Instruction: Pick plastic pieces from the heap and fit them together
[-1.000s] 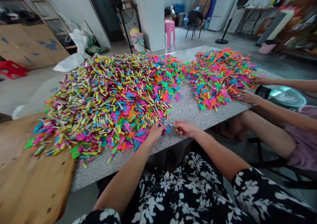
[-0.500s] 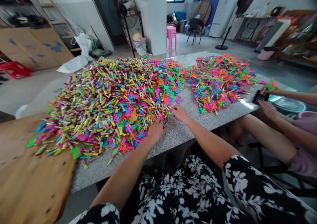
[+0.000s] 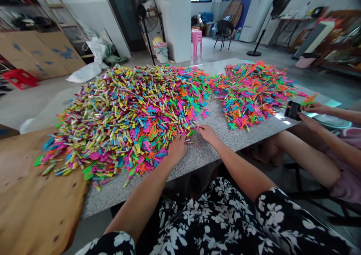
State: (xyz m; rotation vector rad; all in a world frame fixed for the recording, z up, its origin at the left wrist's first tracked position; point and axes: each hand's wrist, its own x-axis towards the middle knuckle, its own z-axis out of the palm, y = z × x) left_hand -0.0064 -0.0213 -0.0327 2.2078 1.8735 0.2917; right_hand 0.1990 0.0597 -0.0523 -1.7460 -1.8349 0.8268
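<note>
**Left hand [image 3: 177,148], right hand [image 3: 208,133] at big pile [image 3: 121,108]**

The big pile of colourful pieces [image 3: 153,128] lies on a speckled table [image 3: 216,116]. At its right edge, left fingers [image 3: 181,139] curl, right fingertips [image 3: 202,128] bunch; I cannot tell whether either grips anything.

Both bare arms reach forward from the short black sleeves printed with white flowers, and they converge in front of the torso [image 3: 203,217]. The left arm [image 3: 149,191] comes in from 7 o'clock and slants toward 1 o'clock. Its hand, the left one of the two hands [image 3: 177,149], is lowered with its back facing up; its fingers bend forward and down, the tips partly hidden. The right arm [image 3: 239,166] comes in from 4 o'clock and angles toward 10 o'clock, the wrist [image 3: 214,140] roughly in line with the forearm. The right hand [image 3: 207,133] lies at about 2 o'clock from the left, near but apart, thumb and forefinger drawn together toward 10 o'clock. Whether either grip is closed is unclear.
</note>
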